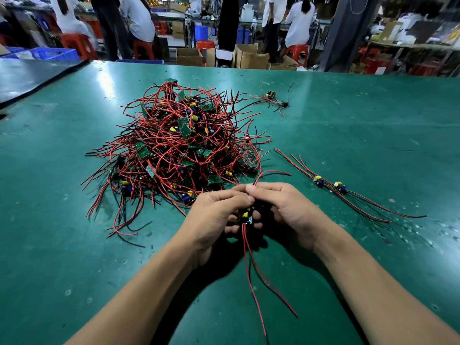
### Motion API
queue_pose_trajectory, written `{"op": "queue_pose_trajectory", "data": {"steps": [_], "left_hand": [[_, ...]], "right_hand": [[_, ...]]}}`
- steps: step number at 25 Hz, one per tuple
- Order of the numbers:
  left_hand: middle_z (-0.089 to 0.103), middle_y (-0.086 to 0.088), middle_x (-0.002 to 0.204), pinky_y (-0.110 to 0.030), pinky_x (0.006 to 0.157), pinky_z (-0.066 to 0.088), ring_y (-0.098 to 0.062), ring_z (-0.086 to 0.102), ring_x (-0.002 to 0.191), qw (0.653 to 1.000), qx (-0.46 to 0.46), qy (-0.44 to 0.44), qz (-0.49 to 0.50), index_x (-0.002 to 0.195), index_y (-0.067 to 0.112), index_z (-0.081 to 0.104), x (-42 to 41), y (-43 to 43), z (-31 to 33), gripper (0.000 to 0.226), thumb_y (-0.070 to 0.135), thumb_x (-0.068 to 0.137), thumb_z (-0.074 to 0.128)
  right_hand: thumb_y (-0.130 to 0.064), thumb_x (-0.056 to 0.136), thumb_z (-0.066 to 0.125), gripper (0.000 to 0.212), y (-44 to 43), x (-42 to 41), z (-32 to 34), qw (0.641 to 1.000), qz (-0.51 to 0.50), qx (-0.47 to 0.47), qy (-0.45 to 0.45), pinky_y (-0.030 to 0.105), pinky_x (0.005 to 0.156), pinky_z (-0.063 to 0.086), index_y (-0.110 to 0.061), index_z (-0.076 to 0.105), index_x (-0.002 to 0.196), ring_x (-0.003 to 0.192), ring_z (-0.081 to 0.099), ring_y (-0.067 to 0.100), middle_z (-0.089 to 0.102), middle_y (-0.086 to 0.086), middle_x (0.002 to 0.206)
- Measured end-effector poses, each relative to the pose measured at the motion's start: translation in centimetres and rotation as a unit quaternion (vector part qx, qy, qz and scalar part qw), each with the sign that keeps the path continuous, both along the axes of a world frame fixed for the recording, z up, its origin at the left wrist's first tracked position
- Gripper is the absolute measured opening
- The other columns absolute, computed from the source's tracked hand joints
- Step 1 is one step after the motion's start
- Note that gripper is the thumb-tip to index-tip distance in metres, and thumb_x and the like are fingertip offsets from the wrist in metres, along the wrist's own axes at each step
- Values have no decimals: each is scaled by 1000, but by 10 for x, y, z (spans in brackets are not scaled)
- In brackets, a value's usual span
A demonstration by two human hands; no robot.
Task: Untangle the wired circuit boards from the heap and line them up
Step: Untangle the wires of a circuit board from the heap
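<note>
We're at the green table [348, 145]. The heap [179, 145] of wired boards sits mid-table, left of centre, red and black leads tangled throughout. Past the far edge are blue crates [49, 54], with something pale in one, and open cardboard boxes [246, 56] on the floor; we can't tell what's in those. Our left hand [219, 212] and right hand [286, 207] meet just in front of the heap, both with fingers curled round one circuit board [247, 216]. The right thumb and forefinger pinch its upper red wire, and its lower leads trail toward us across the mat. To the right, well apart from the heap, two sorted boards [318, 181] lie side by side with their wires running parallel. A small stray cluster [272, 95] lies beyond the heap at far right.
</note>
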State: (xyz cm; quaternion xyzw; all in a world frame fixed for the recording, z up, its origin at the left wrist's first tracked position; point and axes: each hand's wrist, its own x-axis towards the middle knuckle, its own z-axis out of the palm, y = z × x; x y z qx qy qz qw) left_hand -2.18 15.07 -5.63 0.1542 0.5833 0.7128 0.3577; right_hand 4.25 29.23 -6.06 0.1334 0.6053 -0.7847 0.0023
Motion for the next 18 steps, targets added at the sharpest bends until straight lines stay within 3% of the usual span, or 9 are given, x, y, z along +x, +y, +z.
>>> {"op": "queue_pose_trajectory", "data": {"steps": [3,5,7,11,15,18], "left_hand": [[73,-6,73,-23,45,51,-19,64,53,1000,-11,12,23,76,0,72,-4,0,0,14,0,86,63],[70,-12,69,-21,43,49,-21,62,50,999,-30,21,12,73,1,72,-6,0,1,16,0,86,63],[65,-16,62,-21,42,48,-21,61,47,998,-49,33,6,69,3,71,-7,0,1,18,0,86,63],[63,-17,60,-23,44,49,-23,60,47,997,-65,46,-13,69,3,70,-9,1,0,18,2,86,62],[65,-17,62,-27,53,51,-26,62,50,995,-73,46,-48,69,5,71,-9,-2,-1,19,3,86,62],[64,-19,62,-27,53,51,-27,62,51,995,-69,42,-64,72,1,71,-8,-3,0,17,1,85,62]], "right_hand": [[-28,92,67,21,2,-2,-1,1000,-21,17,-13,20,46,44,-9,76,94,50,55,11,62,6,66],[-26,93,67,20,4,-2,-3,998,-43,53,-16,18,42,30,-10,78,90,47,44,15,52,13,62],[-25,94,67,20,7,-3,-6,994,-62,90,-17,23,49,24,-10,78,91,58,38,17,49,18,70],[-26,97,64,18,8,-7,-13,984,-110,140,1,32,52,12,-14,78,93,49,24,13,31,3,54],[-22,97,61,19,18,-14,-19,962,-198,185,9,21,42,19,-18,77,88,38,23,12,29,1,48],[-20,97,61,17,27,-14,-20,946,-227,232,21,22,48,27,-19,77,90,39,32,4,41,-11,46]]}}
